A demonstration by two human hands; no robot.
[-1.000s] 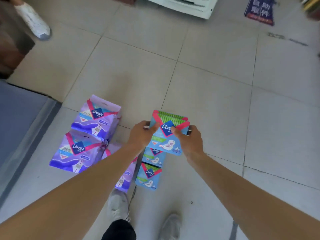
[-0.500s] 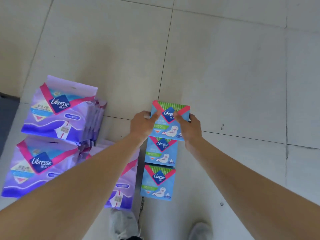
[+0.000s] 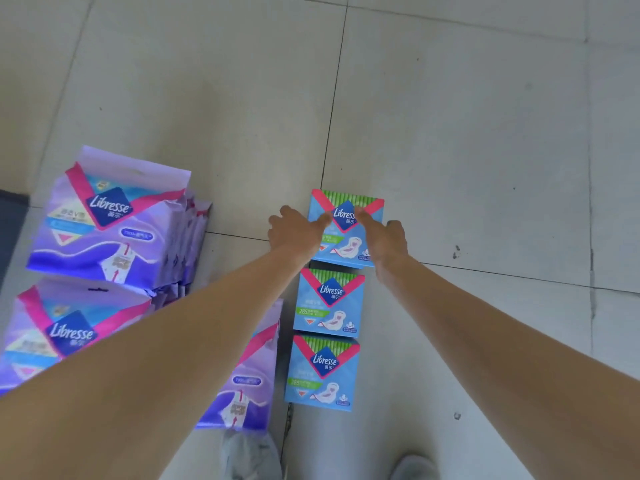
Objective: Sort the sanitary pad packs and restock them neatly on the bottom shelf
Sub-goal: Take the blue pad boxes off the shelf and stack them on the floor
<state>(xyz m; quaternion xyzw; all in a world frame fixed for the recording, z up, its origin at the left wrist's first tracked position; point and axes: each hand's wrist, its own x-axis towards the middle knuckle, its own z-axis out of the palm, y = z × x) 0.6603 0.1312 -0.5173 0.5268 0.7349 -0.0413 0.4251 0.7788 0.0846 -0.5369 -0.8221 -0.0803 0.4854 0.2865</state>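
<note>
Three blue Libresse pad packs lie in a line on the tiled floor: a far pack (image 3: 347, 244), a middle pack (image 3: 329, 304) and a near pack (image 3: 322, 373). My left hand (image 3: 294, 231) holds the far pack's left side, thumb on its top face. At its right side my right hand (image 3: 384, 238) holds it the same way. Larger purple Libresse packs sit to the left: a stack of several (image 3: 110, 220), another pack (image 3: 69, 335) in front of it, and one (image 3: 250, 376) partly under my left forearm.
My two shoes (image 3: 249, 456) (image 3: 412, 470) stand at the bottom edge, just behind the packs. A dark mat edge (image 3: 10, 231) shows at the far left. Bare floor tiles (image 3: 485, 168) stretch ahead and to the right.
Both hands have lowered the far blue pack to the floor at the head of the blue row. The camera has tilted down and closer, so the room's far end left view.
</note>
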